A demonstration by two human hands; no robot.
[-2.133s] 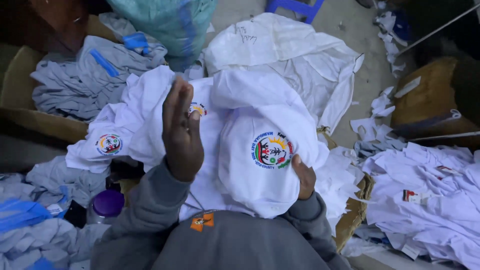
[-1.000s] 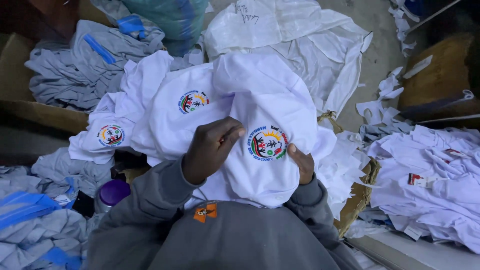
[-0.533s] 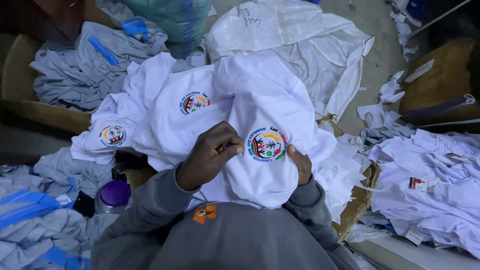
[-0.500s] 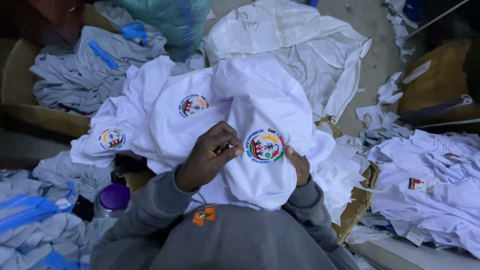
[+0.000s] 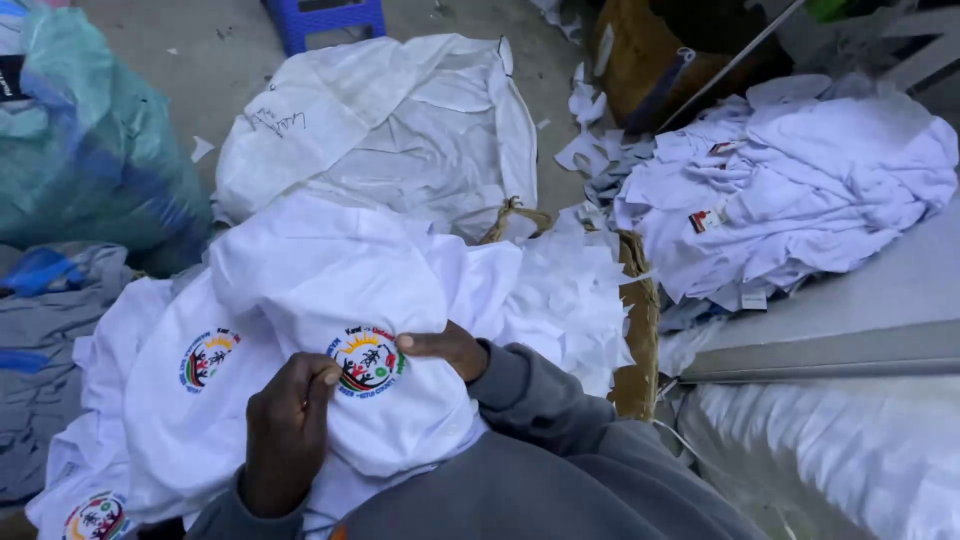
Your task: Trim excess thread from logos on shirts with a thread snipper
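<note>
1. A white sack lies on the floor beyond the white shirt, touching its far edge; it is the largest thing in view.
2. A heap of white garments rests on a grey surface, well to the right of the white shirt.
3. A green plastic bag stands to the far left of the white shirt, stuffed full.
4. The white shirt lies draped over the person's lap, on top of other white shirts that spread out to its left, each with its own round badge.
5. Grey garments lie left of the white shirt, past the spread shirts, with a blue strip among them.
6. A heap of white paper scraps lies just to the right of the white shirt, against a brown woven basket.
7. A blue stool shows at the top edge, far beyond the white shirt.
8. The left hand rests on the white shirt, fingers curled, the fingertips pinching at the left edge of the badge.
9. The right hand grips the white shirt's cloth at the right edge of the badge, thumb on top.
10. The round colourful badge sits on the front of the white shirt, between the two hands.
</note>
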